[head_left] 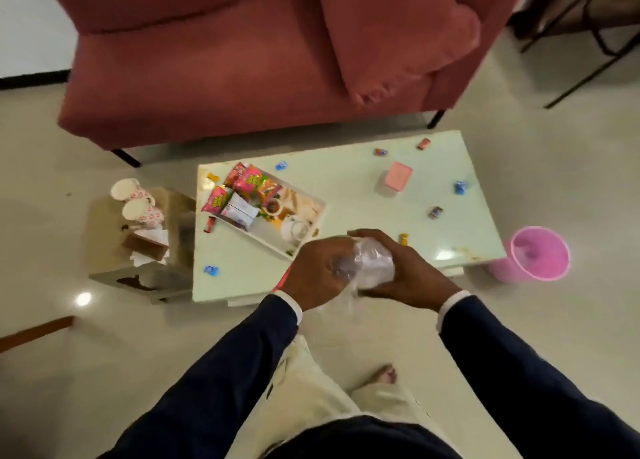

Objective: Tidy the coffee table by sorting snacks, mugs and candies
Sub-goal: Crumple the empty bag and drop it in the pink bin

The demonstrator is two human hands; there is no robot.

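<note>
Both my hands meet above the near edge of the white coffee table (353, 181). My left hand (315, 271) and my right hand (412, 275) together grip a crumpled clear plastic bag (372, 263). A white tray (320, 212) on the table's left part holds several pink and orange snack packets (247, 181) and a white packet (240, 211). Small wrapped candies lie scattered on the table, such as a blue one (211, 270) and a blue one (459, 187). A pink lidded box (398, 176) sits toward the right. Two floral mugs (138, 200) stand on a side table at left.
A low side table (104, 230) with a tissue box (145, 247) stands left of the coffee table. A pink bin (535, 254) sits on the floor at the right. Behind the table stands a red sofa (242, 60). My foot (384, 375) is on the pale floor.
</note>
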